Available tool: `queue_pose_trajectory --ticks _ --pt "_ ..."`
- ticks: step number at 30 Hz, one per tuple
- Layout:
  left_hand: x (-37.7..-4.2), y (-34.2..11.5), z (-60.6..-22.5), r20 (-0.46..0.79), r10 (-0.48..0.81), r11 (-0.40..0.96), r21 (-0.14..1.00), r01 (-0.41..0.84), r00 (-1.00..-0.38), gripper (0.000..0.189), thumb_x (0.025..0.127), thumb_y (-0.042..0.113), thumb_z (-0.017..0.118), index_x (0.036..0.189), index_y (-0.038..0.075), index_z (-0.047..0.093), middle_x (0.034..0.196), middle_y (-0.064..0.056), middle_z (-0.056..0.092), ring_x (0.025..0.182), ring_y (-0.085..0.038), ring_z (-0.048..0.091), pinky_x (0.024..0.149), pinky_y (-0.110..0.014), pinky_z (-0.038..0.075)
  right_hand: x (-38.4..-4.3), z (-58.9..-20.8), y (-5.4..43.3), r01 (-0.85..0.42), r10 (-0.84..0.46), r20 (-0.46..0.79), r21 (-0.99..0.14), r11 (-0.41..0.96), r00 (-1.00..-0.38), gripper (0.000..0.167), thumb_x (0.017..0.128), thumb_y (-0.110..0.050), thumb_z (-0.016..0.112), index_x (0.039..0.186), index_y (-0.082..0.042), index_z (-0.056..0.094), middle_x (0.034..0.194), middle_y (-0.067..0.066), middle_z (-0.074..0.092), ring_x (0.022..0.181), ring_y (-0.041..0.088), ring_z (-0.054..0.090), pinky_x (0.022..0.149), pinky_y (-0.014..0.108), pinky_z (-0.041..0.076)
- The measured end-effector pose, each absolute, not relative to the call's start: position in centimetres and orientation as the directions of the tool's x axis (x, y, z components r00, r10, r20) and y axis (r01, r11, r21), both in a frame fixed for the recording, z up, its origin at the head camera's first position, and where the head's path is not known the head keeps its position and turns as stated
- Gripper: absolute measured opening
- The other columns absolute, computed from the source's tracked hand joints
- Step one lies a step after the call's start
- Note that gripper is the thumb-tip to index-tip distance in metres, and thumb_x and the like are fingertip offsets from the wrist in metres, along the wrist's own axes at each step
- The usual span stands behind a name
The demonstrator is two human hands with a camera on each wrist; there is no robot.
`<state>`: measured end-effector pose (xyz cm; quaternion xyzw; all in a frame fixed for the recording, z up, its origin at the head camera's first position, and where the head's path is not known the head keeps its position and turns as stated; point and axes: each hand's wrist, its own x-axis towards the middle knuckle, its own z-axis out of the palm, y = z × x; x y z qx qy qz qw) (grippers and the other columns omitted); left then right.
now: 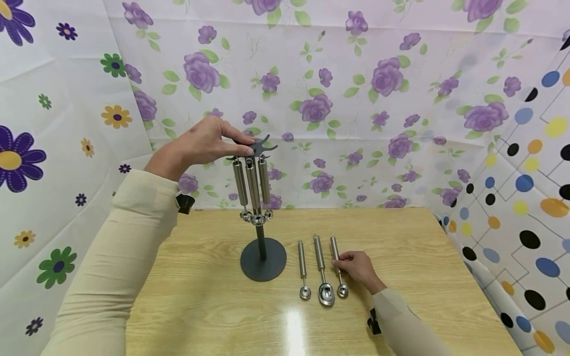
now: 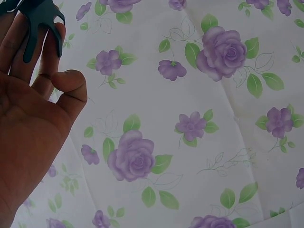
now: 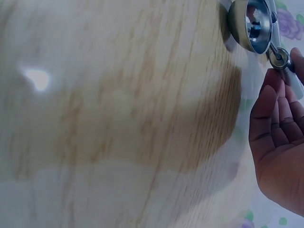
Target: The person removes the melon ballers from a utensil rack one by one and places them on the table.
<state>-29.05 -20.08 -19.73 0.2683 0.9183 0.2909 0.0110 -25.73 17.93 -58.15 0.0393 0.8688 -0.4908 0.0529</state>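
My left hand (image 1: pixel 207 142) pinches the dark hooked top (image 1: pixel 259 147) of a utensil stand between thumb and fingers. The stand's round base (image 1: pixel 251 264) rests on the table, and several metal scoops (image 1: pixel 254 185) hang bowl-down from its hooks. To the right of it, three steel scoops lie side by side: a small melon baller (image 1: pixel 305 292), a larger ice cream scoop (image 1: pixel 326 295) and another small melon baller (image 1: pixel 342 290). On that rightmost one, my right hand (image 1: pixel 359 269) pinches the handle. In the right wrist view, a shiny scoop bowl (image 3: pixel 251 26) shows beyond the fingertips.
The wooden table (image 1: pixel 196 301) backs onto a hanging cloth (image 1: pixel 338 113) with purple flowers. A daisy-print cloth (image 1: pixel 67 113) hangs at the left and a dotted cloth (image 1: pixel 512 212) at the right.
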Motion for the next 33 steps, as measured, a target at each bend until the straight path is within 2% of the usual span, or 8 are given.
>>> queue_pose_trajectory --ticks 6,13,19,33 --pt "-29.10 -20.12 -19.82 0.142 0.501 0.682 0.542 0.491 -0.854 0.028 0.094 0.022 0.073 0.120 0.011 0.075 0.132 -0.006 0.065 0.133 -0.025 0.050 0.081 -0.040 0.040 -25.74 -58.42 17.58 0.138 0.025 -0.146 -0.842 0.521 -0.989 0.023 0.084 -0.018 0.083 0.090 0.002 0.074 0.076 0.004 0.071 0.065 0.015 0.065 0.057 0.027 0.051" --pt "-29.12 -20.17 -19.84 0.141 0.503 0.688 0.532 0.494 -0.853 0.029 0.094 0.022 0.073 0.121 0.013 0.075 0.133 -0.005 0.064 0.131 -0.023 0.052 0.079 -0.039 0.040 -25.82 -58.47 17.28 0.153 0.055 -0.149 -0.806 0.572 -0.987 0.024 0.083 -0.022 0.084 0.088 0.000 0.075 0.073 0.003 0.070 0.063 0.014 0.062 0.055 0.027 0.049" --pt "-29.04 -20.15 -19.78 0.144 0.504 0.687 0.531 0.496 -0.852 0.029 0.094 0.023 0.073 0.121 0.012 0.075 0.133 -0.008 0.064 0.130 -0.026 0.053 0.079 -0.041 0.040 -25.78 -58.15 17.13 0.168 0.076 -0.154 -0.773 0.612 -0.985 0.026 0.083 -0.026 0.084 0.089 -0.002 0.076 0.075 0.002 0.069 0.066 0.014 0.061 0.056 0.027 0.047" --pt "-29.15 -20.18 -19.76 0.132 0.492 0.696 0.534 0.480 -0.861 0.029 0.093 0.023 0.074 0.121 0.014 0.075 0.133 -0.006 0.064 0.131 -0.024 0.052 0.081 -0.040 0.040 -25.45 -57.64 16.92 0.144 0.057 -0.140 -0.751 0.645 -0.988 0.023 0.083 -0.025 0.084 0.081 -0.003 0.077 0.068 0.000 0.068 0.061 0.014 0.058 0.054 0.027 0.044"
